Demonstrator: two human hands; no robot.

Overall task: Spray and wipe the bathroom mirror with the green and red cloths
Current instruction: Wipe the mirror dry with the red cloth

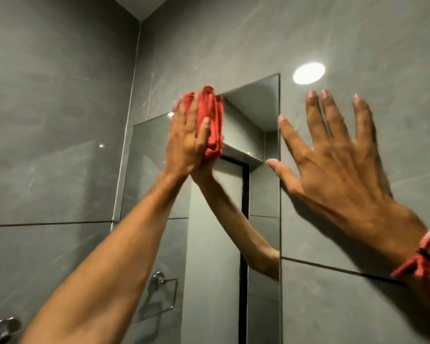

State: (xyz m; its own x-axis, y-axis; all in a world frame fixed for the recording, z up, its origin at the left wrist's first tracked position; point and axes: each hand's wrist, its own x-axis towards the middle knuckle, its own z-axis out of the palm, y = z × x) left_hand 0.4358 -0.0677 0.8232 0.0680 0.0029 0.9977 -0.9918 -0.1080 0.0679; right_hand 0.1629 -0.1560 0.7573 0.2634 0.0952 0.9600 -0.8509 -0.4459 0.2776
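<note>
Head view: left hand (186, 140) presses a bunched red cloth (212, 120) flat against the mirror (154, 170) near its top edge, fingers closed over it. Right hand (333, 160), fingers spread and holding nothing, rests on the tiled wall (358, 33) just right of the mirror. No writing is readable.

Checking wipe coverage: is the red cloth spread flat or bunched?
Bunched: the red cloth sits in folds under the left hand against the mirror.
</note>
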